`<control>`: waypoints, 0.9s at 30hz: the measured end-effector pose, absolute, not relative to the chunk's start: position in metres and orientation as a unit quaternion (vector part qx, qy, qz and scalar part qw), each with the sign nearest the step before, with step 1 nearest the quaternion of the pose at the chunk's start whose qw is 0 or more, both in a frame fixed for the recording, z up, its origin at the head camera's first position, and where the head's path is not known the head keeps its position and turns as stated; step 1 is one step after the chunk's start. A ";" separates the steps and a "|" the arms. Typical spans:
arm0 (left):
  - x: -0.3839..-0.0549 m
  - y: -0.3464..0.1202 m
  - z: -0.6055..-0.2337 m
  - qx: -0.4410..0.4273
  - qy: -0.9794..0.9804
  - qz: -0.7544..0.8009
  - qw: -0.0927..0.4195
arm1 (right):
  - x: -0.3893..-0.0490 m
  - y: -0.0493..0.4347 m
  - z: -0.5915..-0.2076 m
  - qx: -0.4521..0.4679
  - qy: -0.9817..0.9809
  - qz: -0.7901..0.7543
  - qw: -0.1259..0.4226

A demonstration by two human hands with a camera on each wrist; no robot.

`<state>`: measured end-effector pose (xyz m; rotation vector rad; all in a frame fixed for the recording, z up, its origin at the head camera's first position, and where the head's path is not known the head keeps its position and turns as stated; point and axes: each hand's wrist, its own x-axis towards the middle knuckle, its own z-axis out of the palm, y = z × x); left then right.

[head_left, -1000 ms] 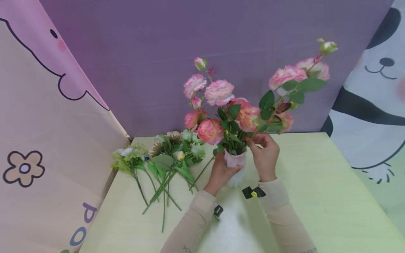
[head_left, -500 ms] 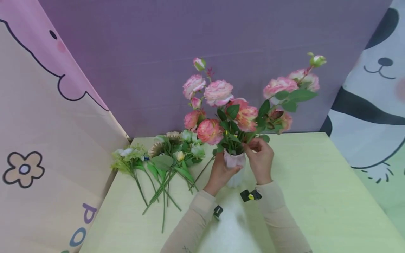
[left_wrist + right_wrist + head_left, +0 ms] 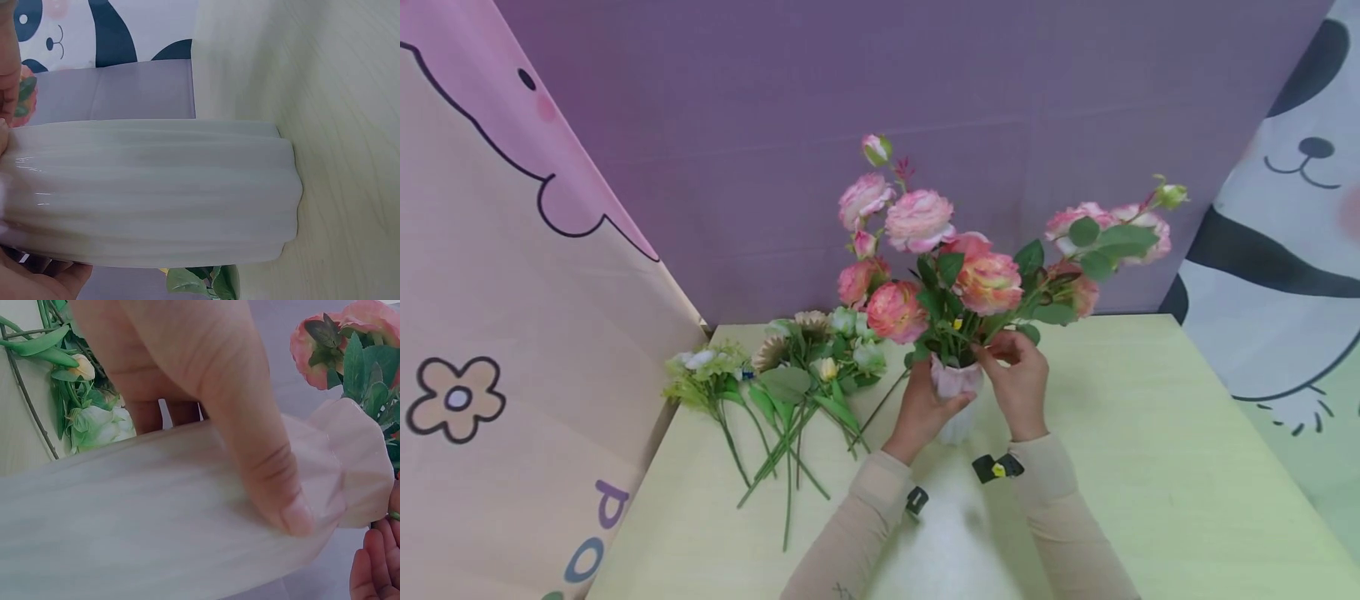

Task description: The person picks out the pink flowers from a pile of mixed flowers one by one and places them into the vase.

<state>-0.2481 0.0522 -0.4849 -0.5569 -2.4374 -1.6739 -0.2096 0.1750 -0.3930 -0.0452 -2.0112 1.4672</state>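
A white fluted vase (image 3: 957, 425) with a pinkish ruffled neck stands on the table, full of pink artificial peonies (image 3: 919, 220) and green leaves. My left hand (image 3: 922, 410) grips it just under the rim; the right wrist view shows that thumb (image 3: 269, 469) laid across the vase. At the right side of the mouth, my right hand (image 3: 1019, 379) pinches the stem of a peony spray (image 3: 1078, 227), which leans out to the right. A bit of green stem shows between the right fingers (image 3: 378, 562) in the right wrist view. The stem's lower end is hidden.
Left of the vase lie several loose artificial flowers (image 3: 786, 385), their stems crossed and pointing toward me, with a pale green and white bunch (image 3: 707, 367) at the far left. A purple panel (image 3: 760, 208) rises behind the table (image 3: 1165, 467); printed sheets flank both sides.
The spray's flower heads have sunk lower, tilting further out to the right. My right hand has shifted slightly left, closer to the vase mouth. My left hand stays on the vase.
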 end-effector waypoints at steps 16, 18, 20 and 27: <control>-0.250 0.052 -0.487 -0.194 -0.801 -0.562 0.076 | -0.227 0.188 -0.409 -0.044 -0.703 0.624 0.338; -0.250 0.053 -0.487 -0.200 -0.798 -0.562 0.081 | -0.232 0.192 -0.415 -0.052 -0.688 0.645 0.328; -0.250 0.052 -0.487 -0.202 -0.798 -0.562 0.082 | -0.234 0.192 -0.418 -0.058 -0.680 0.658 0.318; -0.250 0.053 -0.487 -0.200 -0.794 -0.569 0.075 | -0.235 0.190 -0.417 -0.065 -0.667 0.684 0.289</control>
